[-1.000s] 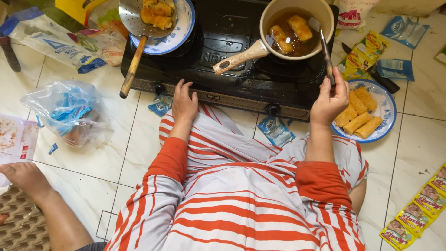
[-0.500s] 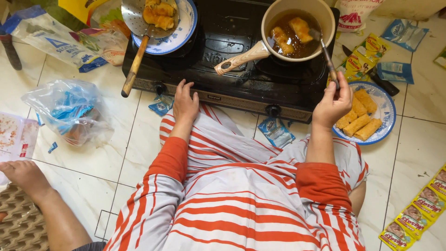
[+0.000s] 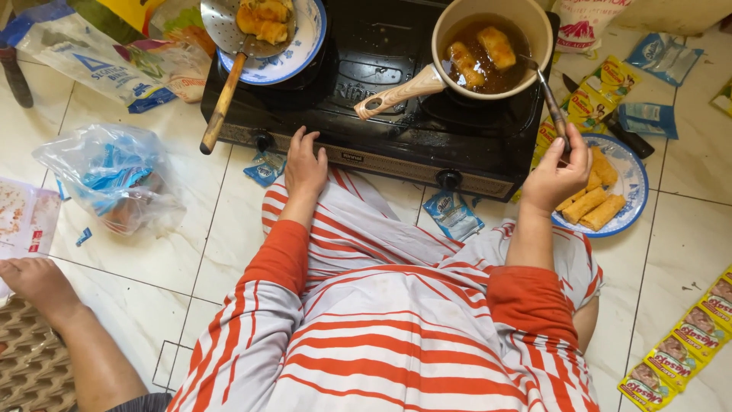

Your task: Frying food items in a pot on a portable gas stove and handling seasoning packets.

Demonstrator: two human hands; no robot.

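Note:
My right hand (image 3: 559,175) grips a metal utensil (image 3: 547,95) whose tip reaches into the cream pan (image 3: 488,46) of dark oil, where two rolls fry. The pan sits on the right burner of a black stove (image 3: 381,99), its light handle pointing left. Just under my right hand is a blue-rimmed plate (image 3: 629,194) of uncooked rolls. My left hand (image 3: 305,164) rests flat on my striped knee, fingers at the stove's front edge, holding nothing.
A plate of fried rolls (image 3: 267,30) with a wooden-handled skimmer (image 3: 225,84) sits on the stove's left side. Plastic bags (image 3: 114,183) lie on the tiled floor at left. Sachets (image 3: 686,343) are scattered at right. Another person's foot (image 3: 38,286) is at lower left.
My right hand has shifted slightly with the utensil, whose tip now sits at the pan's right edge. The left hand stays on my knee.

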